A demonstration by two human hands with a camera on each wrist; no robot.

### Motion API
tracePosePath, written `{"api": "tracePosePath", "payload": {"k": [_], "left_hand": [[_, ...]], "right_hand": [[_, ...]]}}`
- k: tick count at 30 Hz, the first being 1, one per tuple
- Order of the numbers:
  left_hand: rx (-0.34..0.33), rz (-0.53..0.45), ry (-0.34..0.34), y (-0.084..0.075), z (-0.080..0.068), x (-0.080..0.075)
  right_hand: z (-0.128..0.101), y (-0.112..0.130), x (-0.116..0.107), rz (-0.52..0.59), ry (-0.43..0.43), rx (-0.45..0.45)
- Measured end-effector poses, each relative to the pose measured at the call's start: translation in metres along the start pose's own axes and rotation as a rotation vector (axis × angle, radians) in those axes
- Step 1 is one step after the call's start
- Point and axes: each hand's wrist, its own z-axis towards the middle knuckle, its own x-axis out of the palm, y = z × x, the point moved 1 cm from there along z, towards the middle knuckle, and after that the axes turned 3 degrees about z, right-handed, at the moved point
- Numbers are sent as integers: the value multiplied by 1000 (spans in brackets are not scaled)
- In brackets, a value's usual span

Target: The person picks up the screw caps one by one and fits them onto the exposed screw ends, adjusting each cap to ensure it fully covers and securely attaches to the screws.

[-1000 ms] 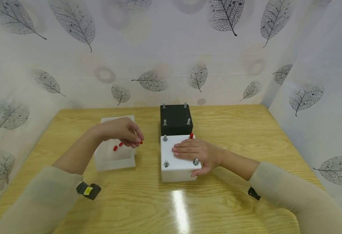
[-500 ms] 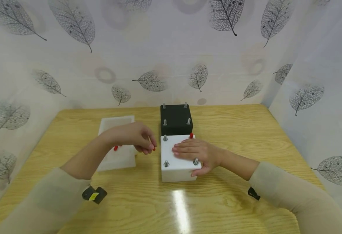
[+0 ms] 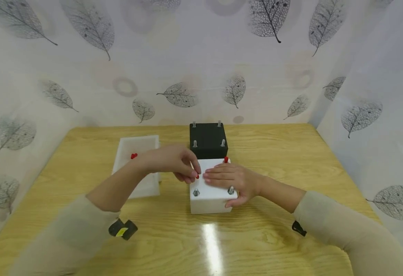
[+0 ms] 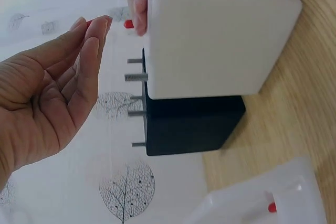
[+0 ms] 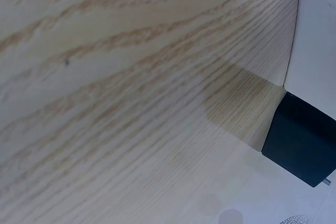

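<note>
Wooden counter (image 3: 274, 153): left hand (image 3: 175, 161) pinches red cap (image 3: 197, 176), right hand (image 3: 234, 179) flat on white block (image 3: 210, 207); apparently capping, needing alignment over bolt (image 3: 196, 193).

The rear box (image 3: 206, 134) stands behind the front box (image 3: 208, 207) on the table (image 3: 277, 149), tray (image 3: 149, 188) left of both, caps (image 3: 134, 156) inside; 1 cap (image 3: 226, 159) tops the far right corner.

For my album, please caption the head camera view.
The left hand pinches a red cap above the white block; the right hand rests on top.
</note>
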Motion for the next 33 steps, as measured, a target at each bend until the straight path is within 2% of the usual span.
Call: {"api": "tracePosePath", "payload": {"k": [12, 19, 29, 33], "left_hand": [[44, -20, 8, -17, 14, 18], [78, -28, 11, -29, 19, 29], [104, -17, 29, -37, 34, 45], [99, 5, 12, -37, 39, 50]], "right_hand": [[-6, -1, 0, -36, -31, -9], [-7, -3, 2, -42, -65, -53], [-8, -3, 5, -32, -129, -68], [-8, -4, 6, -40, -145, -72]]}}
